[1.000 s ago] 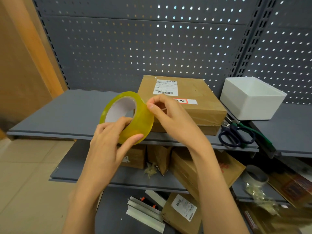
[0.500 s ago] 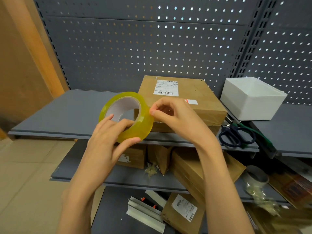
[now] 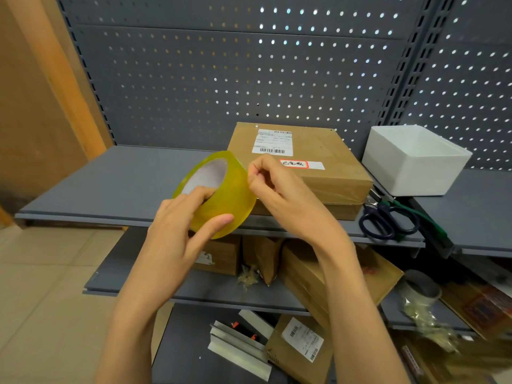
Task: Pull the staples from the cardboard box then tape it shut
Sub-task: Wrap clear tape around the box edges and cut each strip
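A yellow tape roll [image 3: 221, 194] is held up in front of a grey shelf [image 3: 110, 187]. The left hand [image 3: 180, 231] has its grip clenched on the roll, with fingers hooked into the white core and the thumb pressed on the outer face. The right hand [image 3: 279, 195] is at the roll's 2 o'clock edge, its thumb and forefinger pinched together there; whether a free tape end is actually caught cannot be told.

Over the last second the roll has been turned slightly in the left hand, and the right fingers have been moved from picking at the surface to a tighter pinch at the rim. No strip is seen drawn out yet, so the tape end is probably only now being found.

The box [image 3: 318, 162], the thing to be taped, lies on the shelf just behind the hands at 1 o'clock, closed and flat, with a shipping label on top. Scissors [image 3: 388, 220] lie at 3 o'clock beside it, and a white tub [image 3: 415, 162] sits further right.
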